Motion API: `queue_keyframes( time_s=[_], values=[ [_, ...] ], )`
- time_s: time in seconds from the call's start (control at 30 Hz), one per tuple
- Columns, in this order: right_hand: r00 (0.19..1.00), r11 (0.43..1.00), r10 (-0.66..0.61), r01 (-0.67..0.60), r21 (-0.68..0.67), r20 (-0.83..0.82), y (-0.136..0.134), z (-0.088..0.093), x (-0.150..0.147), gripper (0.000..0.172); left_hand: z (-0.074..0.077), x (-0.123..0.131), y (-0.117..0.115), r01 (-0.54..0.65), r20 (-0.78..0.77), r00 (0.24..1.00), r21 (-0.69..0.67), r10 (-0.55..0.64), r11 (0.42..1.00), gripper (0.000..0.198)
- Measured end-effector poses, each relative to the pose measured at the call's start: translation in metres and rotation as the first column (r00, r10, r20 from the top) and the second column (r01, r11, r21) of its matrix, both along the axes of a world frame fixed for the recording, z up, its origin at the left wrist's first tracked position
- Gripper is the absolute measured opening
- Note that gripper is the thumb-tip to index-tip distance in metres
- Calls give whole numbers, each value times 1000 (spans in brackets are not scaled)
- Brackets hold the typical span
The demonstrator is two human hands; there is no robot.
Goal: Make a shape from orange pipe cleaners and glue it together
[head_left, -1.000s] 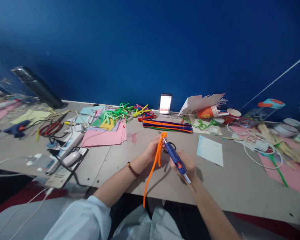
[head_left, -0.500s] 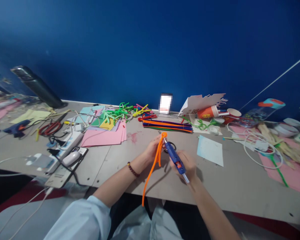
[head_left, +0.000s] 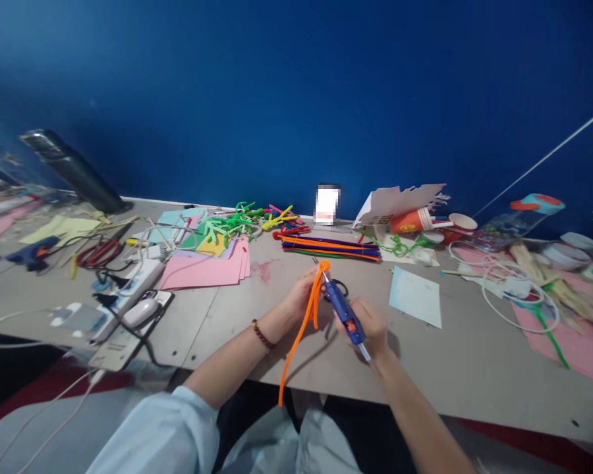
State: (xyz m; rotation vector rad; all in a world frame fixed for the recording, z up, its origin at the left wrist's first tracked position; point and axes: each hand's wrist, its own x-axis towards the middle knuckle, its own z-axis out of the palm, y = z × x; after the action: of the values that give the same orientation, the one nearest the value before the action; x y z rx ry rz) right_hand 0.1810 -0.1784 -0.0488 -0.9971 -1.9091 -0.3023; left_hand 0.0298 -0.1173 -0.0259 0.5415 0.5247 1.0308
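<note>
Over the near part of the counter (head_left: 227,332), the left hand (head_left: 301,296) has fingers clamped on an orange pipe cleaner (head_left: 301,336), keeping its loop up. The right hand (head_left: 368,329) has fingers clamped around a blue glue gun (head_left: 346,316), tilted so the nozzle points just beside that loop.

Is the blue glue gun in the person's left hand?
No, the blue glue gun is in the right hand; the left hand holds an orange pipe cleaner.
</note>
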Motion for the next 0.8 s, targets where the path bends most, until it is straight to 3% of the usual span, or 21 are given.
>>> queue_keyframes(
  time_s=[0.3,0.47,0.8],
  values=[
    [998,999,37,-37,4,-51,1,0,0,12,-4,0,4,-3,35,999,-10,4,1000,23],
    [996,998,45,-41,52,-83,2,0,-1,25,-5,-1,8,-5,88,996,-35,8,999,22],
    [997,996,-32,38,75,-72,1,-13,4,33,-1,-1,4,-25,39,999,-41,27,999,19]
  ],
)
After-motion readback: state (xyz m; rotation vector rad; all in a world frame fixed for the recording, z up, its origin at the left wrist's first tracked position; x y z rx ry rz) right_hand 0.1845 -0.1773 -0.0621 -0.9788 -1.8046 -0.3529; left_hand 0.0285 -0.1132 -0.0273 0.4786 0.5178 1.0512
